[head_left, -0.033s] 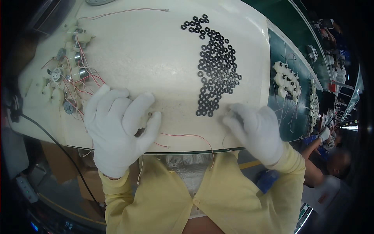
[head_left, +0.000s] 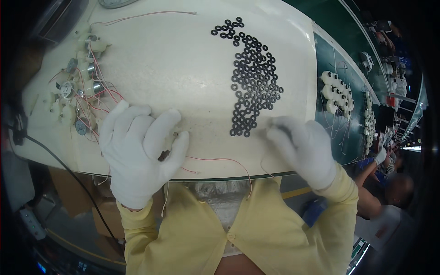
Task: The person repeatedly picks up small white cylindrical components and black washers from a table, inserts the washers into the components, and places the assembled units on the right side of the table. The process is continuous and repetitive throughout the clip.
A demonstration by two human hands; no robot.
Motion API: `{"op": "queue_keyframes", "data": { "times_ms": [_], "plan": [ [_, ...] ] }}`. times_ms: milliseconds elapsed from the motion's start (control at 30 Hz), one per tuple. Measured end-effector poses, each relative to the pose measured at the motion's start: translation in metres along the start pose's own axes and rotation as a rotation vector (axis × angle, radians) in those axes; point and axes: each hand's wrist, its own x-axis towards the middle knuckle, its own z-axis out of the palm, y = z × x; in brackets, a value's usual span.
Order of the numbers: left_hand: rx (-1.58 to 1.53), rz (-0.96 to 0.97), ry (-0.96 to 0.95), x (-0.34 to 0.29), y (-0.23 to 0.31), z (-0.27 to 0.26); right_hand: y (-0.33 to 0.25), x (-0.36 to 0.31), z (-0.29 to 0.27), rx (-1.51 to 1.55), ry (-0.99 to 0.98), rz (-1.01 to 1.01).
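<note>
My left hand, in a white glove, is closed around a small pale part with a metal tip. Fingers and thumb hide most of it. A red-and-white wire runs out beside the thumb and droops over the table's near edge. My right hand, also gloved, hovers over the table's near right side with thumb and forefinger bent toward each other. Motion smears its fingertips, so I cannot make out whether they hold anything. Just beyond it lies a spread of black rubber rings.
Small motors with pale plastic housings and tangled red wires crowd the left side. Another wire lies along the far side. Rows of white parts with black tops stand on the green surface at right. Co-workers sit farther right.
My right hand has shifted slightly to the right, and its fingertips look more blurred. My left hand stays in place with the pale part.
</note>
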Motion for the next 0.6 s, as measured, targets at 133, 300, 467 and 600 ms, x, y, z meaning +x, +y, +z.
{"op": "queue_keyframes", "data": {
  "times_ms": [133, 300, 467, 600],
  "plan": [
    [0.013, 0.010, 0.005, 0.000, 0.000, -0.001, 0.025, -0.004, 0.008, 0.059, 0.097, 0.090],
    [0.021, 0.022, 0.001, 0.001, 0.002, -0.002, 0.042, -0.016, 0.008, 0.016, 0.095, 0.252],
    [0.028, 0.042, 0.027, 0.003, 0.001, -0.003, 0.039, -0.015, -0.017, 0.042, 0.152, 0.430],
    [0.042, 0.036, 0.022, 0.005, 0.004, -0.002, 0.014, -0.005, -0.027, -0.022, -0.006, 0.199]
  ]
}}
